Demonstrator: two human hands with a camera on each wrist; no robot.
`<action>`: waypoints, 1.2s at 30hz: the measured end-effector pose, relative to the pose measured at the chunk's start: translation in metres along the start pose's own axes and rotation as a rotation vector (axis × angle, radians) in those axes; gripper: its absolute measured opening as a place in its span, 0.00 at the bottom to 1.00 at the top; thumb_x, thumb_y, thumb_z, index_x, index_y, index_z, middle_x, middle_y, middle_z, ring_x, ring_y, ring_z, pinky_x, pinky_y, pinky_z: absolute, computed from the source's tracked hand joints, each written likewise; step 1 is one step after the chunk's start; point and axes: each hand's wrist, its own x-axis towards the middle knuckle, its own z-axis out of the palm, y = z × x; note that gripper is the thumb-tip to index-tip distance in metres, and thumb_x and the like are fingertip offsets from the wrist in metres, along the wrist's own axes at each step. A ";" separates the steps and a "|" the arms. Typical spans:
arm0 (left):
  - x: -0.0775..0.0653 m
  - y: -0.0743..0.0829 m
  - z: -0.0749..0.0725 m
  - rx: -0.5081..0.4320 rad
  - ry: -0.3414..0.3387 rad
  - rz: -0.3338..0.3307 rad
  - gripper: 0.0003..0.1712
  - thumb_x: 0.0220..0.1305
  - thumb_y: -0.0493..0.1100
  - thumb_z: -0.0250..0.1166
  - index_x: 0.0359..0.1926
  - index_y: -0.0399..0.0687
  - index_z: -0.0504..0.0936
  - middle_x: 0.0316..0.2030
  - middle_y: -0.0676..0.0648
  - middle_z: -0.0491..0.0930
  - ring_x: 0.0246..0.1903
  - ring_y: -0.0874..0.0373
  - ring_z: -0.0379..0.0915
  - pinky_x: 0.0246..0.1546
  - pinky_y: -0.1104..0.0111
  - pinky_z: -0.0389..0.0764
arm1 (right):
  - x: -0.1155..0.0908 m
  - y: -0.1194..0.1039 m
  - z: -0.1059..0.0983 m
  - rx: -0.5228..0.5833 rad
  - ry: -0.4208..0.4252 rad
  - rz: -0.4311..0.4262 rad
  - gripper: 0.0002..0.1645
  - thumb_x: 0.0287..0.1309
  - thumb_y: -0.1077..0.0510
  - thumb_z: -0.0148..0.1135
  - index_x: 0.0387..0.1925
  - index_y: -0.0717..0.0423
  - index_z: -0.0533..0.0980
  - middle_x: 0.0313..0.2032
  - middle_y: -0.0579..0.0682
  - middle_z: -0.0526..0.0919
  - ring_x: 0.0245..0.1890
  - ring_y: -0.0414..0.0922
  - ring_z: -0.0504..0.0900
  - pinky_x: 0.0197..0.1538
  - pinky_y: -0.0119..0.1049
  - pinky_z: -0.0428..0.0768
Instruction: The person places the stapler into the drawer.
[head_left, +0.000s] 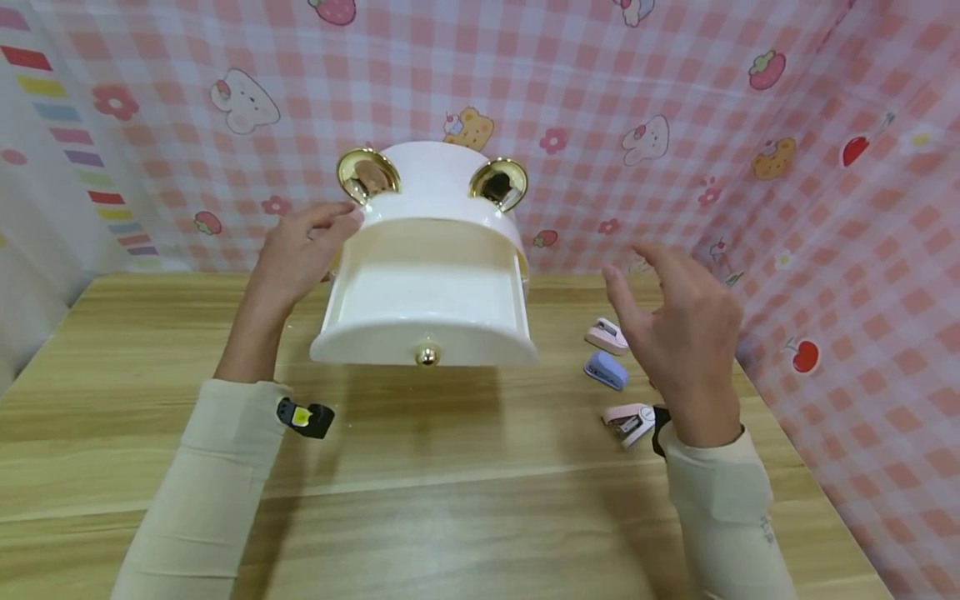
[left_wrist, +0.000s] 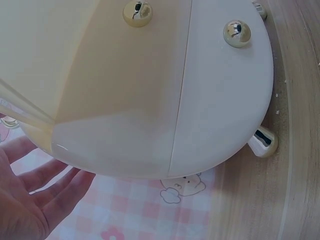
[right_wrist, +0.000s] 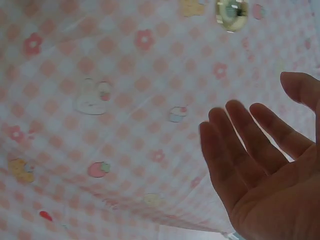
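A white storage box with gold ears [head_left: 435, 162] stands against the back cloth. Its upper drawer [head_left: 424, 292] is pulled out toward me, with a bare floor inside and a gold knob [head_left: 427, 356] on its front. My left hand [head_left: 296, 250] rests at the box's left side below the ear, fingers loosely extended; the left wrist view shows those fingers along the box's side. My right hand [head_left: 678, 333] is raised in the air at the right, fingers spread and nothing held. Near it lie a pink stapler [head_left: 606, 336], a blue stapler [head_left: 606, 370] and a pink-and-white stapler [head_left: 628, 422].
The wooden table [head_left: 420, 500] runs beneath everything. Pink checked cloth [head_left: 570, 100] hangs behind and along the right side. In the left wrist view, a lower drawer front with its own gold knob [left_wrist: 237, 33] and a foot [left_wrist: 263, 141] of the box show.
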 end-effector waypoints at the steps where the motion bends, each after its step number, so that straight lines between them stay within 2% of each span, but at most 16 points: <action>1: 0.000 0.000 0.000 0.000 -0.003 -0.004 0.39 0.70 0.71 0.53 0.72 0.55 0.74 0.69 0.44 0.71 0.50 0.46 0.74 0.37 0.63 0.82 | -0.002 0.005 0.002 -0.010 -0.008 0.014 0.19 0.62 0.52 0.71 0.48 0.62 0.85 0.40 0.60 0.88 0.33 0.59 0.85 0.28 0.54 0.80; 4: 0.001 0.000 0.001 0.002 -0.003 -0.009 0.39 0.70 0.72 0.53 0.72 0.56 0.74 0.69 0.45 0.71 0.49 0.48 0.75 0.37 0.63 0.82 | -0.009 0.019 0.010 -0.026 -0.047 0.044 0.25 0.60 0.51 0.73 0.54 0.60 0.83 0.48 0.59 0.87 0.42 0.60 0.85 0.32 0.57 0.81; 8: 0.002 -0.001 0.002 0.015 0.002 -0.002 0.39 0.70 0.72 0.52 0.72 0.56 0.74 0.69 0.44 0.71 0.46 0.48 0.76 0.36 0.65 0.81 | -0.018 0.040 0.024 -0.068 -0.108 0.065 0.30 0.59 0.49 0.74 0.58 0.60 0.81 0.55 0.60 0.84 0.48 0.61 0.84 0.32 0.59 0.82; 13: 0.003 -0.001 0.001 0.023 -0.001 0.003 0.39 0.71 0.72 0.52 0.72 0.56 0.74 0.69 0.44 0.70 0.42 0.50 0.76 0.34 0.66 0.82 | -0.031 0.063 0.044 -0.095 -0.185 0.126 0.32 0.59 0.47 0.73 0.60 0.62 0.80 0.59 0.61 0.81 0.57 0.61 0.80 0.43 0.63 0.83; 15: 0.003 -0.002 0.001 0.021 -0.002 0.002 0.39 0.71 0.72 0.52 0.72 0.56 0.73 0.69 0.44 0.70 0.42 0.51 0.76 0.34 0.67 0.82 | -0.036 0.071 0.051 -0.098 -0.219 0.148 0.33 0.59 0.47 0.73 0.60 0.63 0.79 0.60 0.61 0.80 0.57 0.62 0.79 0.47 0.64 0.82; 20: 0.003 -0.003 0.000 0.019 0.000 0.011 0.39 0.71 0.72 0.51 0.72 0.55 0.73 0.70 0.44 0.70 0.40 0.49 0.77 0.32 0.70 0.81 | -0.048 0.084 0.065 -0.126 -0.328 0.195 0.35 0.62 0.44 0.70 0.62 0.63 0.77 0.62 0.62 0.78 0.57 0.64 0.78 0.46 0.65 0.81; 24: 0.003 -0.004 -0.001 0.006 0.003 0.015 0.39 0.71 0.71 0.51 0.72 0.54 0.73 0.71 0.44 0.68 0.49 0.46 0.76 0.33 0.70 0.83 | -0.055 0.093 0.074 -0.140 -0.412 0.215 0.37 0.63 0.44 0.69 0.64 0.64 0.75 0.64 0.63 0.76 0.60 0.65 0.76 0.51 0.66 0.80; 28: 0.003 -0.004 -0.003 -0.011 0.004 0.011 0.40 0.70 0.71 0.52 0.72 0.54 0.73 0.71 0.45 0.67 0.57 0.45 0.72 0.34 0.69 0.84 | -0.063 0.101 0.085 -0.137 -0.440 0.192 0.38 0.61 0.45 0.72 0.64 0.66 0.75 0.63 0.64 0.76 0.59 0.65 0.76 0.51 0.65 0.80; 36: 0.001 -0.005 -0.004 -0.020 0.009 0.017 0.39 0.71 0.71 0.52 0.71 0.53 0.74 0.71 0.44 0.69 0.54 0.47 0.73 0.31 0.72 0.82 | -0.078 0.115 0.098 -0.120 -0.475 0.193 0.39 0.59 0.46 0.75 0.64 0.65 0.74 0.63 0.65 0.75 0.60 0.64 0.75 0.51 0.67 0.79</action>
